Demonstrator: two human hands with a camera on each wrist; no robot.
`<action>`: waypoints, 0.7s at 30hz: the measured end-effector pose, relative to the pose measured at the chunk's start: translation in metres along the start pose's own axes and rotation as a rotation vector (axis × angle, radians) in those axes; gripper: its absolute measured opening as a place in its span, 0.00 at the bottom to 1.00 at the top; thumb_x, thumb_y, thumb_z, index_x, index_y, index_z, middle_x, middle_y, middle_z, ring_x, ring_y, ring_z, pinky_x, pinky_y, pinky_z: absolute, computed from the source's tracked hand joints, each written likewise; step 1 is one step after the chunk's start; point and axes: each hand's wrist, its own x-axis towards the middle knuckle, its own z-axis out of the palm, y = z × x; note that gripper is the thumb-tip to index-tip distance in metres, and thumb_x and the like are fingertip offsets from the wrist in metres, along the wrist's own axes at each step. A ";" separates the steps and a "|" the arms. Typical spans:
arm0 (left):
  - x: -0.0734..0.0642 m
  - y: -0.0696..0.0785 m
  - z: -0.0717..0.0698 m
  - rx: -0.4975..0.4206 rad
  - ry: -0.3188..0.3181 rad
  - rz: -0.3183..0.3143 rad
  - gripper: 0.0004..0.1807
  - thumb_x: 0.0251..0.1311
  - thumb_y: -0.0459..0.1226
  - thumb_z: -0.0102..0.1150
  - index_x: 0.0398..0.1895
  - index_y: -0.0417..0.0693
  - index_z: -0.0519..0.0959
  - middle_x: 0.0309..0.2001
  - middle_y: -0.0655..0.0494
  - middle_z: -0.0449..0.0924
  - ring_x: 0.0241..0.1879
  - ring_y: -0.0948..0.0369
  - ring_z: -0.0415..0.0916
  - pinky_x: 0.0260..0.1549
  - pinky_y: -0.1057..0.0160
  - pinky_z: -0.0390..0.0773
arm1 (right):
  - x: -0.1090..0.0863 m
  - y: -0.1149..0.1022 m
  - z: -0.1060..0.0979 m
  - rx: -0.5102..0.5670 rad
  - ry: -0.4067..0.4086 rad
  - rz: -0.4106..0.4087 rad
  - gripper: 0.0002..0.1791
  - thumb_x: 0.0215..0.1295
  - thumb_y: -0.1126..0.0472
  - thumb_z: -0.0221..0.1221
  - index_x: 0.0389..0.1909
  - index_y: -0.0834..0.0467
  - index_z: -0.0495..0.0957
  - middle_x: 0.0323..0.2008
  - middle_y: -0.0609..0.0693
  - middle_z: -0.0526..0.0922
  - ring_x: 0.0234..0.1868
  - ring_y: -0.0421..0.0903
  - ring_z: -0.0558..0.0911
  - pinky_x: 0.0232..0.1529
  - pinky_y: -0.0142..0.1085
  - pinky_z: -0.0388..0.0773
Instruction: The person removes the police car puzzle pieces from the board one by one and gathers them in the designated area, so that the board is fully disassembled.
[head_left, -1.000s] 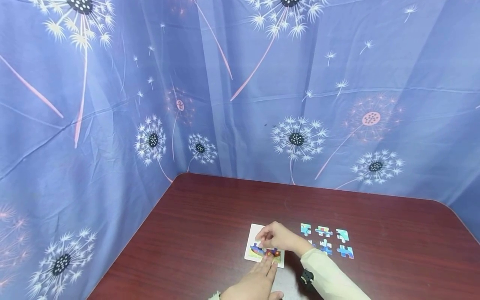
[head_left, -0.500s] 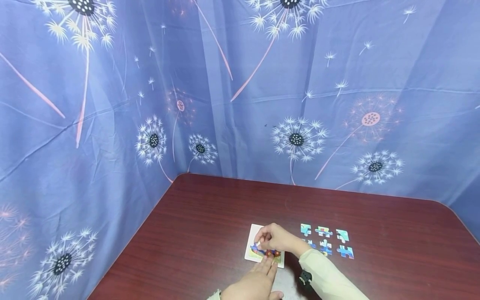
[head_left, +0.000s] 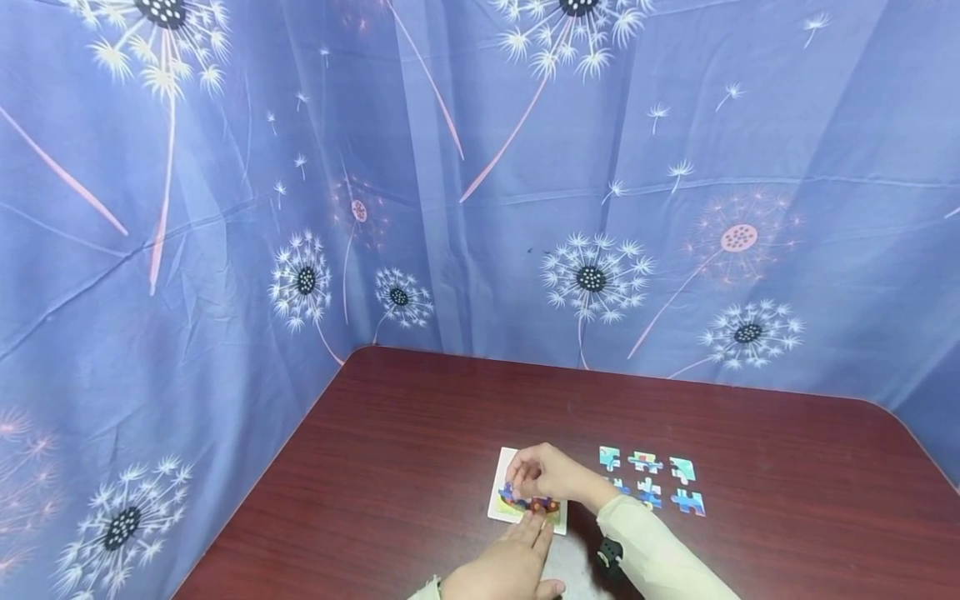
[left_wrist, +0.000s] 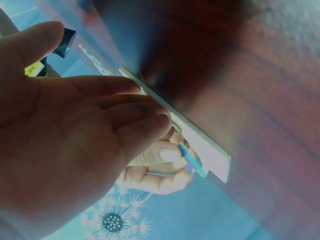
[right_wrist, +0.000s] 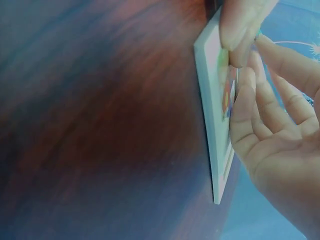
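Note:
In the head view, a square puzzle board (head_left: 501,463) with a white frame lies on the table, its lower part filled with coloured picture pieces. My left hand (head_left: 504,563) reaches in from the near side, straight fingers resting on the board's near part. Over the board's upper left my right hand (head_left: 553,473) bends its fingers down. A blue puzzle piece (left_wrist: 192,161), tilted up from the board, is pinched between that hand's thumb and fingers in the left wrist view. The right wrist view shows the board's edge (right_wrist: 206,100) beside the right hand (right_wrist: 280,135); the held piece is mostly hidden there.
Right of the board, several loose puzzle pieces (head_left: 645,462) lie in two rows, partly behind the right forearm. A black wrist device (head_left: 610,552) sits at the right sleeve (head_left: 652,546). A blue dandelion-print curtain (head_left: 480,275) hangs behind the dark red table (head_left: 360,467).
My right hand has shifted slightly left over the board, still pinching the piece. My left hand stays in place on the board, and the loose pieces have not moved.

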 end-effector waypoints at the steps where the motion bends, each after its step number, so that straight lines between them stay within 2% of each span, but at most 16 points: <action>1: 0.000 0.000 -0.001 -0.003 -0.001 0.001 0.39 0.65 0.56 0.52 0.69 0.38 0.63 0.70 0.45 0.60 0.71 0.55 0.54 0.66 0.62 0.60 | 0.000 -0.001 0.000 0.016 -0.004 -0.003 0.08 0.51 0.77 0.62 0.33 0.66 0.79 0.25 0.56 0.83 0.26 0.39 0.78 0.30 0.28 0.76; 11: -0.001 0.000 0.001 -0.016 0.030 0.005 0.39 0.64 0.56 0.53 0.69 0.37 0.63 0.70 0.44 0.61 0.71 0.55 0.55 0.65 0.61 0.62 | 0.000 0.001 -0.003 0.085 0.017 -0.050 0.08 0.53 0.78 0.59 0.35 0.67 0.79 0.26 0.62 0.83 0.28 0.42 0.81 0.32 0.29 0.78; 18: -0.002 0.000 0.001 0.004 0.042 0.018 0.39 0.64 0.57 0.52 0.68 0.37 0.65 0.70 0.43 0.61 0.71 0.55 0.55 0.66 0.61 0.61 | -0.004 0.001 -0.013 0.066 0.067 -0.123 0.09 0.54 0.80 0.58 0.36 0.69 0.79 0.26 0.64 0.82 0.29 0.39 0.79 0.32 0.29 0.78; 21: -0.002 0.000 0.001 0.009 0.054 0.021 0.38 0.64 0.57 0.52 0.67 0.37 0.66 0.70 0.43 0.61 0.71 0.55 0.55 0.66 0.61 0.62 | -0.010 -0.002 -0.018 0.064 0.092 -0.109 0.08 0.57 0.79 0.58 0.38 0.70 0.79 0.28 0.63 0.81 0.29 0.39 0.79 0.33 0.30 0.79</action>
